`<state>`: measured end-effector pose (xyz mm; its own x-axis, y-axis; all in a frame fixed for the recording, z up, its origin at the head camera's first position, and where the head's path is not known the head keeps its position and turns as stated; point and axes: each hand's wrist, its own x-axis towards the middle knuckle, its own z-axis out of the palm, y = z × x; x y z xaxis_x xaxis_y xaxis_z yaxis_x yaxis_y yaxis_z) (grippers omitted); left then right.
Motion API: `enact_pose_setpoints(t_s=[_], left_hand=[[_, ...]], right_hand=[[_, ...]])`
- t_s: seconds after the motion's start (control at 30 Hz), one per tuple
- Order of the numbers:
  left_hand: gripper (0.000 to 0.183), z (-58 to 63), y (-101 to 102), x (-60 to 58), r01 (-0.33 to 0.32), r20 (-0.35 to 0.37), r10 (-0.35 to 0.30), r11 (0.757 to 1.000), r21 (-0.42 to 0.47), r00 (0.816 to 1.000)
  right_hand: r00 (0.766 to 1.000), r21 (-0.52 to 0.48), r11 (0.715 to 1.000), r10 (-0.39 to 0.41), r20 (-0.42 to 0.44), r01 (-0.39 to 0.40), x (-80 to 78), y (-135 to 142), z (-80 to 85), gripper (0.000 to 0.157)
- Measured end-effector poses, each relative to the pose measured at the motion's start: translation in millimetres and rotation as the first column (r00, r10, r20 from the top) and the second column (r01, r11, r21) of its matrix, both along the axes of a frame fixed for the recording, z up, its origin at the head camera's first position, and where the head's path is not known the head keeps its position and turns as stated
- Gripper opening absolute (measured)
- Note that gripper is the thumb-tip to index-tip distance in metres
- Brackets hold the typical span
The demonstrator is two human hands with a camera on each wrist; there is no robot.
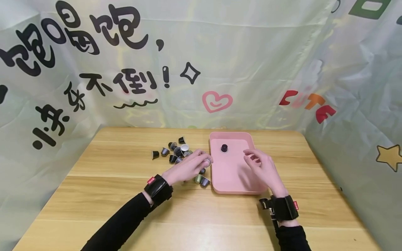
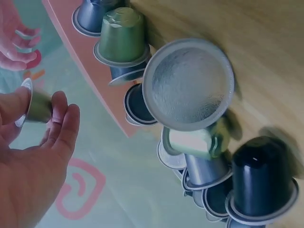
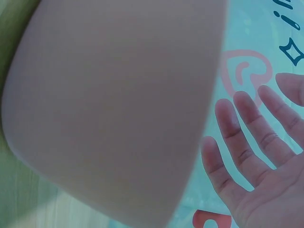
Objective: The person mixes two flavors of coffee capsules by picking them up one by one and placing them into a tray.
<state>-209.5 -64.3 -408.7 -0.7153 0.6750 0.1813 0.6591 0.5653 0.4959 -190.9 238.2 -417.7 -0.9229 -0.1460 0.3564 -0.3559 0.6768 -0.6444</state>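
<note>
My left hand [image 1: 187, 168] pinches a small green coffee capsule [image 2: 40, 107] between thumb and fingers, its silver lid facing the thumb side. It is held by the left edge of the pink tray [image 1: 229, 177]. One black coffee capsule [image 1: 224, 147] stands lid-down in the far part of the tray. Over the tray's right side hovers my right hand [image 1: 263, 170], fingers relaxed and apart, with nothing in its grasp. Loose capsules lie under and around the left hand, among them a green capsule [image 2: 122, 35] and a dark one [image 2: 262, 175].
On the wooden table [image 1: 125, 205], the loose capsules form a pile left of the tray, partly hidden by the left hand. A black capsule [image 1: 155, 154] lies at the pile's left end. A printed cloth [image 1: 251, 62] hangs behind the table and along its sides.
</note>
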Motion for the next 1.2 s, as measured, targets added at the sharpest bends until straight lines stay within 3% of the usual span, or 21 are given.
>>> enact_pose_setpoints(t_s=[0.3,0.57,0.83,1.0,1.2], left_hand=[[0.022,5.6,13,-15.4,-0.053,0.044,0.051,0.998,0.032,0.998],[0.022,10.4,25,-25.4,-0.092,0.020,0.091,0.994,0.058,0.996],[0.024,10.2,39,-35.6,-0.108,0.053,0.105,0.992,0.064,0.993],[0.025,6.6,48,-40.0,-0.101,0.043,0.101,0.995,0.001,0.994],[0.020,0.7,59,-42.0,-0.157,-0.083,0.147,0.979,-0.129,0.986]], right_hand=[[1.000,-0.004,1.000,0.012,0.000,-0.012,0.3,-2,2.4,0.028],[1.000,0.005,1.000,0.019,-0.004,-0.019,1.1,-2,1.6,0.027],[1.000,0.007,1.000,0.014,-0.011,-0.014,2.6,-3,1.9,0.027],[1.000,0.012,1.000,0.023,-0.018,-0.022,2.3,-3,2.1,0.027],[0.999,0.016,0.999,0.033,-0.015,-0.033,1.1,-3,1.8,0.027]])
